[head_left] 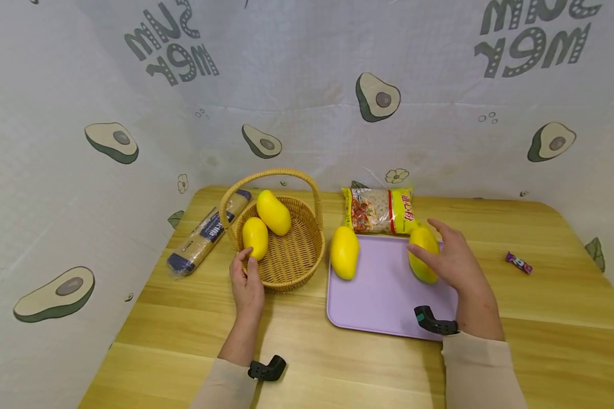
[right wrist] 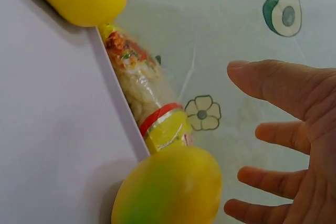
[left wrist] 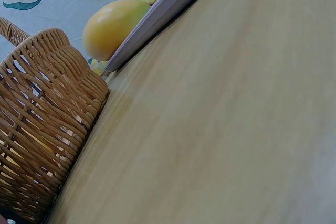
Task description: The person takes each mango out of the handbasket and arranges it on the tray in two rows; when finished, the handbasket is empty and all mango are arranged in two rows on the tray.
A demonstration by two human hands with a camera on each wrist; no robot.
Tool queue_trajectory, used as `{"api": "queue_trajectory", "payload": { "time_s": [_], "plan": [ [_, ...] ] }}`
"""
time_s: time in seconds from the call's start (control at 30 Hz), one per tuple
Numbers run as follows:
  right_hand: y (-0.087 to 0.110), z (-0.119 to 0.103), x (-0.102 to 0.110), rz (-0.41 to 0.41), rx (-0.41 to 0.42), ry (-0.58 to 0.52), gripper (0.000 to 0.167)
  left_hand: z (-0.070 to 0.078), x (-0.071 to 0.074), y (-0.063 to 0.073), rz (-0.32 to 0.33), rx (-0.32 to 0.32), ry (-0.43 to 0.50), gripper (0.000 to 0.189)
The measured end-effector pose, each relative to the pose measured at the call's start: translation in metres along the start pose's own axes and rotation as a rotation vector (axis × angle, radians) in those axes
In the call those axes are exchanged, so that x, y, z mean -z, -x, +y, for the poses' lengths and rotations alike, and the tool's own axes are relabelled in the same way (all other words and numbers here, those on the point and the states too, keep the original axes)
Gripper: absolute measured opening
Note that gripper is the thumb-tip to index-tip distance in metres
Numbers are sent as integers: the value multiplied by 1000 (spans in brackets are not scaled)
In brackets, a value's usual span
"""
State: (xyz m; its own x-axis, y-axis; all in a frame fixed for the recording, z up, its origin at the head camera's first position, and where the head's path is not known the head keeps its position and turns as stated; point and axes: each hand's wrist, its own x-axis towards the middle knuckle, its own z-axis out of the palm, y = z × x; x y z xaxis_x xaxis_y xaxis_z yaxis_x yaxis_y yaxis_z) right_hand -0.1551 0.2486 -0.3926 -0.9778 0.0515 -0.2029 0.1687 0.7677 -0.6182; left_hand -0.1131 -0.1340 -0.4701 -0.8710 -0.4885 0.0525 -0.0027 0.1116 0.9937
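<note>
Just beyond the right fingers (right wrist: pixel 270 182) lies a yellow-green mango (right wrist: pixel 170 190).

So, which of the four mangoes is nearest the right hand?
The mango at right on the lilac tray, beside the right hand; the other tray mango lies at its left edge, and two mangoes sit in the wicker basket.

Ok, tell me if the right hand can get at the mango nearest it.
Likely yes: the right hand is beside the mango with fingers spread, and nothing visible blocks the way.
</note>
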Motion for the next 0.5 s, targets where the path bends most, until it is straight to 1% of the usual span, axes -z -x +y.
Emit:
{"api": "queue_trajectory", "payload": {
  "time_s": [0.17, 0.33, 0.4, 0.5],
  "plan": [
    [11, -23, 1, 0, 80, -17, 94, 0, 0, 0, 6, -4, 4, 30],
    [23, -44, -2, -55, 154, -47, 92, 0, 0, 0, 5, -5, 3, 30],
    [28, -52, -4, -81, 186, -78, 91, 0, 0, 0, 4, -3, 2, 30],
    [35, -61, -10, -116, 258, -140, 87, 0, 1, 0, 0, 1, -2, 30]
  ]
}}
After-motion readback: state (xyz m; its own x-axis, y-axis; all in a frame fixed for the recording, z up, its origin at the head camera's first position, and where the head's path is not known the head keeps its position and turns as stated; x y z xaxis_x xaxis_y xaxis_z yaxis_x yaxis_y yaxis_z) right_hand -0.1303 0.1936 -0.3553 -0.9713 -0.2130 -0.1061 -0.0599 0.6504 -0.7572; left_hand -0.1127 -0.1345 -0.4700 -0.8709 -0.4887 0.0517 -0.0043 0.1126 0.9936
